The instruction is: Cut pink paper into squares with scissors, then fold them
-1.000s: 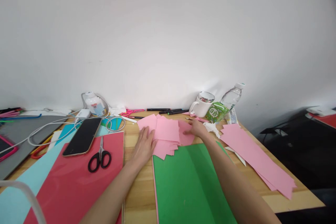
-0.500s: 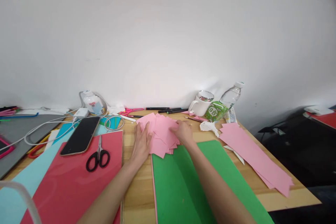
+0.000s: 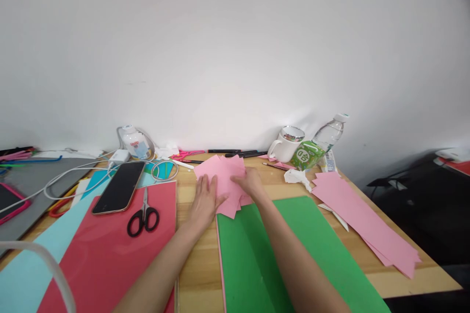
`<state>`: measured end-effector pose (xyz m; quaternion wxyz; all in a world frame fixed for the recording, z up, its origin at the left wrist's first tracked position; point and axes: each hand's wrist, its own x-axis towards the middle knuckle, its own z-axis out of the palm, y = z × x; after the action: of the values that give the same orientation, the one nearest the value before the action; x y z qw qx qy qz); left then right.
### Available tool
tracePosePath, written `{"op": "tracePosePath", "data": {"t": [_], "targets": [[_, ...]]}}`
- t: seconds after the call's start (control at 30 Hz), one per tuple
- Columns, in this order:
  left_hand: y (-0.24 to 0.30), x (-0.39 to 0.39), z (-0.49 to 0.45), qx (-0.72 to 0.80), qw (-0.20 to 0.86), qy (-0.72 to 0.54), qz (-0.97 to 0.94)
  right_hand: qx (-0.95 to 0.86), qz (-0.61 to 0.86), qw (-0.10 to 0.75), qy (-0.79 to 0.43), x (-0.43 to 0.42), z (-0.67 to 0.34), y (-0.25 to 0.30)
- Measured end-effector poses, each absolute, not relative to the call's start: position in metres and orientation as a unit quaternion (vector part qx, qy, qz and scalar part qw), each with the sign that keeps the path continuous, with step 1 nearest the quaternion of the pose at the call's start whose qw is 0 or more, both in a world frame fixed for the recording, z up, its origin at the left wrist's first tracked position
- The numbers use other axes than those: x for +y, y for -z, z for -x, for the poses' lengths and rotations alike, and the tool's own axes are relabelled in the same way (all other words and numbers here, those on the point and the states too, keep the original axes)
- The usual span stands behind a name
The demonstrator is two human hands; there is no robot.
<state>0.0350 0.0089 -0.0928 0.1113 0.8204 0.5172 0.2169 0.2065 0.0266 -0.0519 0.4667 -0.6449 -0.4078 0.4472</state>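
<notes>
Several pink paper pieces lie in an uneven, overlapping pile at the middle of the table, their lower part resting over a green sheet. My left hand lies on the pile's left side, fingers spread. At the right edge, my right hand pinches the pink paper, thumb on top and its other fingers partly hidden. Black-handled scissors rest on a red sheet to the left, beside a phone.
Long pink strips lie at the table's right side. Behind stand a white mug, a green packet, a water bottle and a white bottle. Black pens line the wall; a white cable loops at left.
The fanned pink pieces are gathered into a more compact pile. My right hand has shifted slightly inward against its edge, and the whole view has drifted a little.
</notes>
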Motion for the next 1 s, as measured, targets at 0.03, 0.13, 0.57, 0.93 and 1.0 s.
{"op": "tracePosePath", "data": {"t": [0.03, 0.13, 0.57, 0.93, 1.0], "targets": [[0.092, 0.009, -0.036, 0.52, 0.118, -0.217, -0.818, -0.407, 0.635, 0.473, -0.456, 0.027, -0.204, 0.051], [0.089, 0.008, -0.037, 0.53, 0.143, -0.216, -0.808, -0.399, 0.606, 0.494, -0.479, 0.027, -0.193, 0.048], [0.089, 0.007, -0.032, 0.505, 0.21, -0.287, -0.787, -0.42, 0.644, 0.443, -0.461, 0.022, -0.183, 0.042], [0.084, 0.003, -0.03, 0.488, 0.256, -0.341, -0.762, -0.406, 0.621, 0.464, -0.484, 0.023, -0.179, 0.049], [0.082, 0.004, -0.03, 0.487, 0.269, -0.37, -0.744, -0.386, 0.616, 0.483, -0.487, 0.023, -0.184, 0.054]]}}
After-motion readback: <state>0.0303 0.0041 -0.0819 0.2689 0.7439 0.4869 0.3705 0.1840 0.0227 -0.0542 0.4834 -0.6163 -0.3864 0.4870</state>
